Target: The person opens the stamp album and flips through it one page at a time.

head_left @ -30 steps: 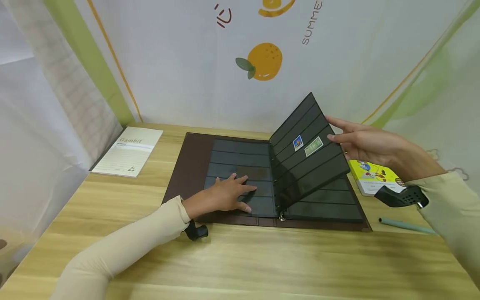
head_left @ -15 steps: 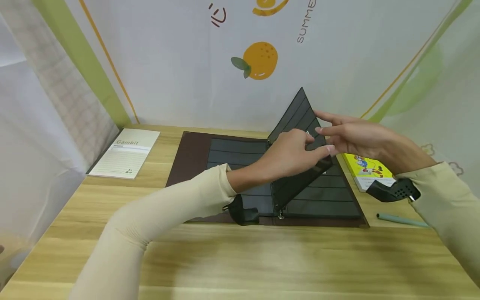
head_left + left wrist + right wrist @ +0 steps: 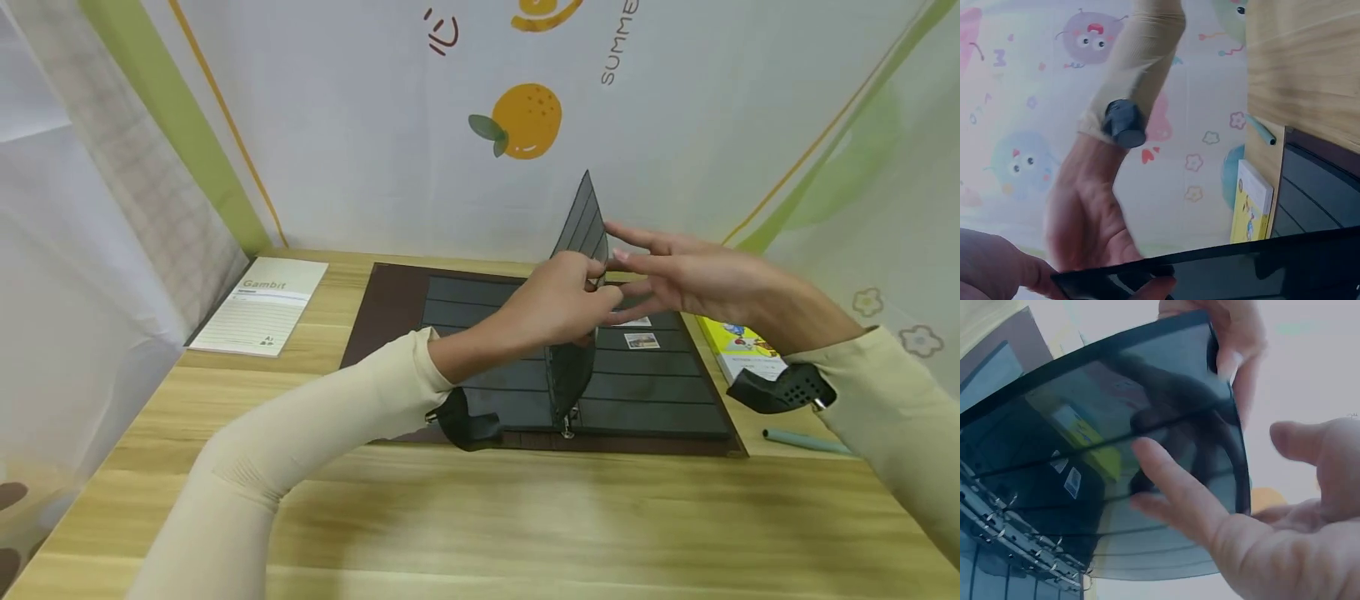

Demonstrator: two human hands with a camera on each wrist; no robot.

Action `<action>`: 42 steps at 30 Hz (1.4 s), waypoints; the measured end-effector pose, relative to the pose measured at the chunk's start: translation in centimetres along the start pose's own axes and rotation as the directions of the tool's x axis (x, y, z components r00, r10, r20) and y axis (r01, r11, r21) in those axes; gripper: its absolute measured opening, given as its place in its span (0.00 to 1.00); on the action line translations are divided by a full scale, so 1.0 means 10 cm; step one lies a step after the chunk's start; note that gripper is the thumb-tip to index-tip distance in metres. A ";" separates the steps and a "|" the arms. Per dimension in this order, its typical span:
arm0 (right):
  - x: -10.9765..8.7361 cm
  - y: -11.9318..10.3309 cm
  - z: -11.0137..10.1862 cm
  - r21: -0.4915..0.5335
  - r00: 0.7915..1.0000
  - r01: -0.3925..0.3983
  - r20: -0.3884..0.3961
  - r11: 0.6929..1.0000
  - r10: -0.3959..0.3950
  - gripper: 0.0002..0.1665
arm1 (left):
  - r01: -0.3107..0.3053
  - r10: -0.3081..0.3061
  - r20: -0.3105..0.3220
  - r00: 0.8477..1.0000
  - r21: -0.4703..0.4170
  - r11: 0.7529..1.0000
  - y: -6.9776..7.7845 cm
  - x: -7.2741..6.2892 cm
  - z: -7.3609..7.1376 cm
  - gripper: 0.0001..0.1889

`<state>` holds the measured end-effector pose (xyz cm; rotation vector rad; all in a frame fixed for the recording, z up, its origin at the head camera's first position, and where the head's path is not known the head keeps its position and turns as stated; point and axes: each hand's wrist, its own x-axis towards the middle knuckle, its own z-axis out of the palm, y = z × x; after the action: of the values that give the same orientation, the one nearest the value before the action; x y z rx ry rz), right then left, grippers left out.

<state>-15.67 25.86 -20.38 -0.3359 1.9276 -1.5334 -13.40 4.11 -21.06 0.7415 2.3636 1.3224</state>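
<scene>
A stamp album with a dark brown cover [image 3: 386, 304] lies spread on the table, its black pages crossed by strip pockets. One black page [image 3: 583, 223] stands nearly upright over the rings, bowed. My left hand [image 3: 551, 304] pinches its outer edge between thumb and fingers; the right wrist view shows that thumb at the page's edge. My right hand [image 3: 697, 271] is on the right side of the page, straight fingers [image 3: 1179, 484] touching its face and thumb apart from it. Beneath, a small stamp [image 3: 641, 341] shows on the right-hand page, with another partly hidden behind the fingers.
A white notepad [image 3: 258, 304] lies at the left back of the table. Right of the album are a yellow and white box [image 3: 738, 346] and a grey-green pen [image 3: 806, 442]. Metal rings [image 3: 1054, 565] run along the album's spine. A printed curtain [image 3: 360, 150] hangs behind.
My left hand has left the left-hand page, reached across and taken the raised page's edge. That page has swung leftward to nearly upright, uncovering stamps beneath. My right hand has moved left with it.
</scene>
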 end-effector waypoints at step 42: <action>-0.15 2.15 0.31 -0.824 0.948 -0.103 -0.251 0.557 -0.195 0.39 | 0.361 -0.299 -0.216 0.930 0.368 0.857 -1.92 -0.77 -0.62 0.34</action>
<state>-8.59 30.46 -40.43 -0.5635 2.8571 -0.5677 -15.70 -12.95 -34.10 0.3106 2.7710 0.7786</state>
